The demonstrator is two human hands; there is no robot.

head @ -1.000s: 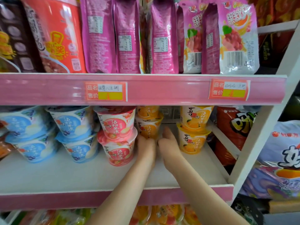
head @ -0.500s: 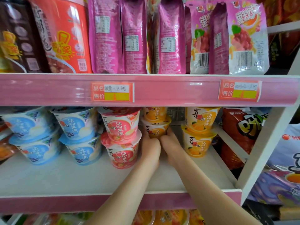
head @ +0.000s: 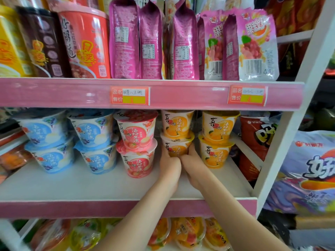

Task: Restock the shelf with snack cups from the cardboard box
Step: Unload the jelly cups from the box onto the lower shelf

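Middle shelf (head: 72, 185), white board with a pink front rail.

- Orange jelly cups, inner stack: the lower orange cup (head: 178, 148) stands on the shelf towards the back, with the upper orange cup (head: 176, 124) seated on its lid. The lower cup is clasped at its base from both sides. The left hand (head: 169, 165) is wrapped against its left wall and the right hand (head: 192, 164) against its right wall, with the two hands touching each other in front of it.
- Orange jelly cups, outer stack (head: 216, 142): two high, just beside the right hand.
- Pink strawberry cups (head: 136, 144): two high, just beside the left hand.
- Blue cups (head: 92, 140): two stacks of two are placed further left.

Upper shelf: a red tub (head: 85, 44) and magenta pouches (head: 150, 42) are stood upright. Two orange price labels (head: 129, 96) are fixed to its rail.

Bottom shelf: clear fruit cups (head: 188, 232) are partly seen.
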